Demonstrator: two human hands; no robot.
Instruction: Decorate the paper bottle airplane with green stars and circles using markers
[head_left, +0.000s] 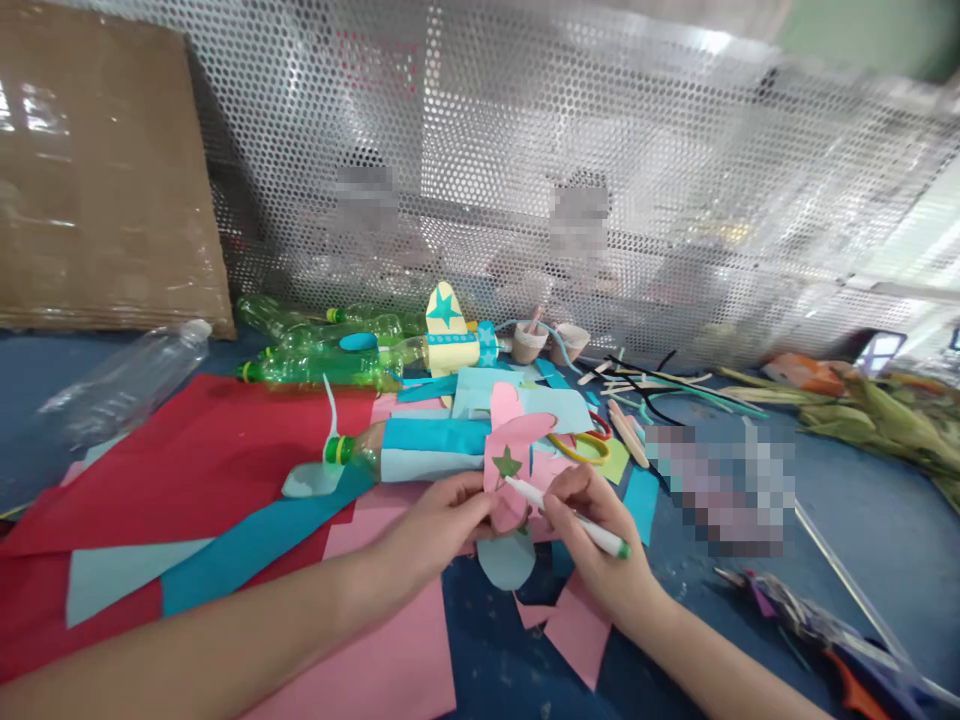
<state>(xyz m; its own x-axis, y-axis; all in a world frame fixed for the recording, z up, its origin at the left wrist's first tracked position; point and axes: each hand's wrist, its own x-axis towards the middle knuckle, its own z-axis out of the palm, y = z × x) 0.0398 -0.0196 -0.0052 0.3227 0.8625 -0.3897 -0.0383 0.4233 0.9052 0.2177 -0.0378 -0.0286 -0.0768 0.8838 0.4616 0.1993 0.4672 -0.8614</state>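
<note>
My left hand (450,510) pinches the lower edge of a pink paper cutout (517,430) with rounded lobes, which bears a dark green star (507,463). A white marker (566,515) with a green end is gripped in my right hand (604,545), its tip touching or close to the paper just below the star. Behind the cutout lies a plastic bottle wrapped in blue paper (431,450), its green cap (340,450) pointing left. A pale blue rounded paper piece (506,562) shows below my hands.
Red sheets (247,430) and pink paper (390,620) cover the left. Green bottles (322,368), a yellow paper-wrapped bottle (452,350) and small cups (529,342) stand behind. Pliers (817,625), sticks (628,432) and dry husks (862,415) lie right. A perforated metal panel (487,130) and cardboard (105,170) form the back.
</note>
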